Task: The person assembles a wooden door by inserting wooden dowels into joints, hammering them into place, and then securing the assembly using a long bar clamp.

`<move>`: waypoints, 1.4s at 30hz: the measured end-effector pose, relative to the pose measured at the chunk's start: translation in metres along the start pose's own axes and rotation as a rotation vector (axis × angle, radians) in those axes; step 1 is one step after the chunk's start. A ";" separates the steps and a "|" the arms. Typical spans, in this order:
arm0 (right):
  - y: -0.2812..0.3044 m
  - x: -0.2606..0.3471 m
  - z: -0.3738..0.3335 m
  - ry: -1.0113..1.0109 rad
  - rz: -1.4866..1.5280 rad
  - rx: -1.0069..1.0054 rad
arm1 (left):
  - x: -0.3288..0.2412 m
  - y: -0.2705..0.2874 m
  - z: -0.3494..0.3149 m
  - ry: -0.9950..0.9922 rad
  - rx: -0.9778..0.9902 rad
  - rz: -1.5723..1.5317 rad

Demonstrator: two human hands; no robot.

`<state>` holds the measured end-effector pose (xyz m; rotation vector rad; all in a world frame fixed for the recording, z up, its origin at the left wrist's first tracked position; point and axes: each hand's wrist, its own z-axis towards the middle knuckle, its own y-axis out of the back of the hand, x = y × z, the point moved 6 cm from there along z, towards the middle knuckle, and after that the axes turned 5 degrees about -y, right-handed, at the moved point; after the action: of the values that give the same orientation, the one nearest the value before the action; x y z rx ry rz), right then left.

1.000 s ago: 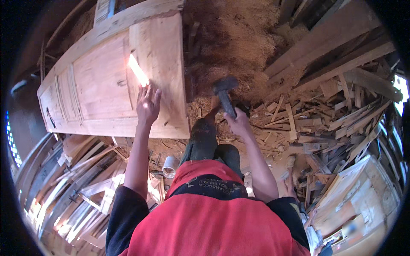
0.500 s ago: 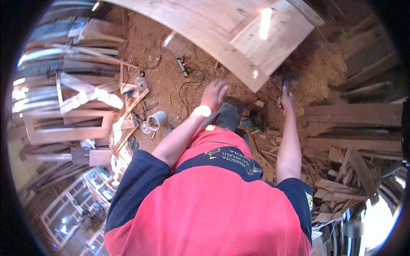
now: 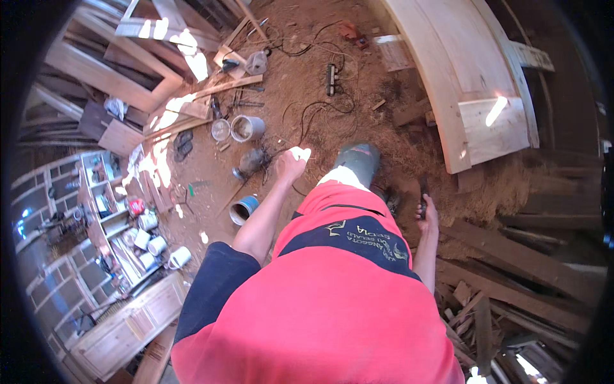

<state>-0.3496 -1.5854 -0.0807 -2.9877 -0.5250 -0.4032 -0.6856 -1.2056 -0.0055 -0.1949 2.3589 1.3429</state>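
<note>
My right hand (image 3: 428, 214) is wrapped round a dark, narrow tool (image 3: 423, 192), held low on my right side. Its exact kind cannot be made out. My left hand (image 3: 291, 166) hangs in front of me with its fingers curled in, bright sunlight washing over them, and nothing shows in it. Ahead on the right, a pale wooden panelled door (image 3: 441, 83) lies raised above the sawdust, apart from both hands. One dark green boot (image 3: 358, 160) shows below my red shirt.
White buckets (image 3: 248, 128) and a blue can (image 3: 244, 209) stand left of me. A power strip (image 3: 331, 80) with tangled cables lies ahead on the sawdust. Wooden frames (image 3: 128, 86) lean at the far left; long planks (image 3: 518, 269) lie at the right.
My view has turned left, so the door now sits farther right and the buckets show more fully. My right hand, still gripping the dark tool, has come nearer my body. My left fingers have curled.
</note>
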 end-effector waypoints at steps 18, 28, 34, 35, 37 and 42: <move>-0.462 -0.016 -0.066 0.128 -1.252 0.551 | 0.010 -0.068 0.127 0.564 0.466 -1.951; -0.421 0.063 0.020 0.291 -1.100 0.118 | 0.249 -0.020 0.316 0.490 0.191 -0.553; -0.338 0.088 0.008 0.329 -1.389 -0.290 | 0.247 0.059 0.395 0.403 0.334 -0.236; -0.335 0.089 0.005 0.346 -1.412 -0.283 | 0.244 0.066 0.404 0.381 0.341 -0.220; -0.343 0.092 0.005 0.366 -1.418 -0.258 | 0.238 0.082 0.415 0.358 0.310 -0.171; -0.422 0.098 -0.001 0.479 -1.382 -0.067 | 0.245 0.074 0.410 0.213 0.117 0.061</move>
<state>-0.4068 -1.1577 -0.0390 -1.9089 -2.3614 -1.1065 -0.8130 -0.7988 -0.2338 -0.2441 2.6321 1.2616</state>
